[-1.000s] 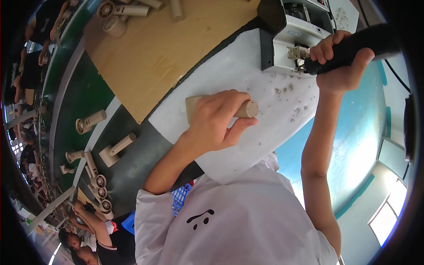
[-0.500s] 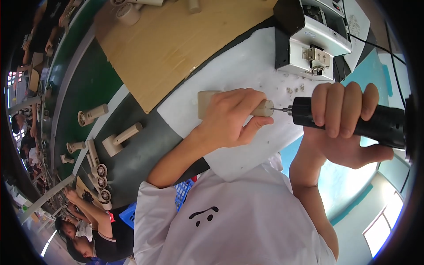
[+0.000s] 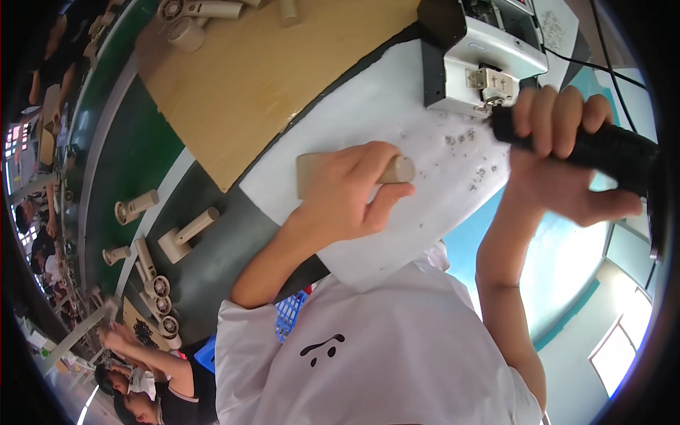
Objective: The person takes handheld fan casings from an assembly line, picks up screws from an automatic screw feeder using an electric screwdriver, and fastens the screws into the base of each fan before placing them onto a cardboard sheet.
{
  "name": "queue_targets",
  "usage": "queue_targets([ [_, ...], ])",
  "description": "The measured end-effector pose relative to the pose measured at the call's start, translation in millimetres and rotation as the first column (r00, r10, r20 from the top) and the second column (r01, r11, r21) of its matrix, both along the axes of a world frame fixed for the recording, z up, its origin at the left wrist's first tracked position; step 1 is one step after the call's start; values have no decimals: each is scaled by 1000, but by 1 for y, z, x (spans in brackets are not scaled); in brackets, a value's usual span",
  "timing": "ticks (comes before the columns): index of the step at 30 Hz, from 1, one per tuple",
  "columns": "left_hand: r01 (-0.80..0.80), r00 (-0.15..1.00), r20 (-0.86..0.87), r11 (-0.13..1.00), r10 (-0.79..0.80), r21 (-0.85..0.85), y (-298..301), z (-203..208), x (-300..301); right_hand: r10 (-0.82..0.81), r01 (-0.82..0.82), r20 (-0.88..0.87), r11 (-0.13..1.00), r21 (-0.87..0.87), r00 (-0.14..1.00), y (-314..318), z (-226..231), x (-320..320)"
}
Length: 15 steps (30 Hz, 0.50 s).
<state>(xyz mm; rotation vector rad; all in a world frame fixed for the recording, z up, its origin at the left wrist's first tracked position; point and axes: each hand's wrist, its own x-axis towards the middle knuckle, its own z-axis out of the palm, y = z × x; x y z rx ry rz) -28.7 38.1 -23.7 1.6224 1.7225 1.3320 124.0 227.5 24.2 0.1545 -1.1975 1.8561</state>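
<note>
My left hand [image 3: 346, 190] is wrapped round a beige handheld-fan body [image 3: 307, 174] lying on a white sheet [image 3: 386, 241]. The round end of its handle sticks out past my thumb and forefinger, facing right. In my right hand [image 3: 556, 152] is a black electric screwdriver [image 3: 618, 157], held level and slightly blurred. Its front end is at the metal pick-up part of a white and black screw feeder [image 3: 482, 60]. The bit is hard to make out there. Small loose screws [image 3: 460, 138] lie scattered on the sheet beside the feeder.
Several beige fans [image 3: 161, 285] stand or lie on the dark and green bench to the left. More beige fan parts [image 3: 188, 34] rest on a brown board [image 3: 283, 71] at the back. A black cable [image 3: 588, 65] runs behind the feeder. Co-workers [image 3: 159, 361] sit at lower left.
The screwdriver has moved away from the handle's end, up to the feeder. My left hand still grips the fan body in about the same place on the sheet.
</note>
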Motion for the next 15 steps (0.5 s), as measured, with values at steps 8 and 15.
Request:
queue_targets([
  [8,-45,999,7,998,45,48,2,-8,0,-260,249,190,965,79,947,53,-39,7],
  [15,3,999,-54,1000,-5,-28,2,0,0,-483,486,423,867,108,767,41,-31,-7],
])
